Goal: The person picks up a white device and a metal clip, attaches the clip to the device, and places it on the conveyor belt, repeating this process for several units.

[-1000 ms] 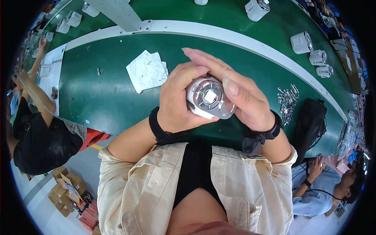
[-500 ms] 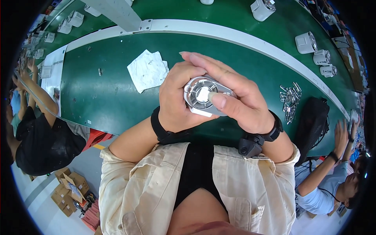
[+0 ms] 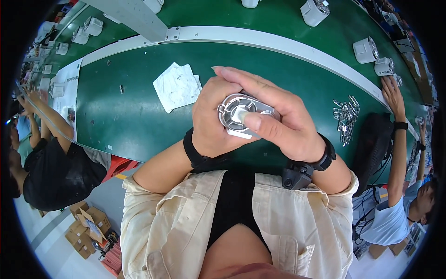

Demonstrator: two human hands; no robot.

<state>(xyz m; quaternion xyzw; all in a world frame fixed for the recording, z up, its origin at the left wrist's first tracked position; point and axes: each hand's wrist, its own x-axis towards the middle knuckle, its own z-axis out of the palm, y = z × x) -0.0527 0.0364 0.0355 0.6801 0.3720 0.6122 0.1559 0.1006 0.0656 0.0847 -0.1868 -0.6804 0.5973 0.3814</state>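
Both my hands hold a white device with a shiny silver top (image 3: 231, 106) in front of my chest, over the green table (image 3: 116, 123). Its top has a round, spoked ring with a small white patch in the middle. My left hand (image 3: 208, 114) wraps round the left side of the device. From the right, my right hand (image 3: 290, 118) closes over it, fingers along the far side. Its thumb lies across the top, with the tip at the white patch. My hands hide most of the housing.
Beyond my hands lies a crumpled white cloth (image 3: 176, 87). To the right are a pile of small metal parts (image 3: 347, 118) and a black bag (image 3: 371, 142). A white rail (image 3: 241, 36) borders the table's far side; similar white devices (image 3: 365, 50) stand past it. A co-worker's arm (image 3: 396, 104) reaches there.
My hands keep hold of the device, with the thumb still on its top. The right-hand co-worker's arm has stretched forward to the white devices beyond the rail. The whole view has shifted slightly.
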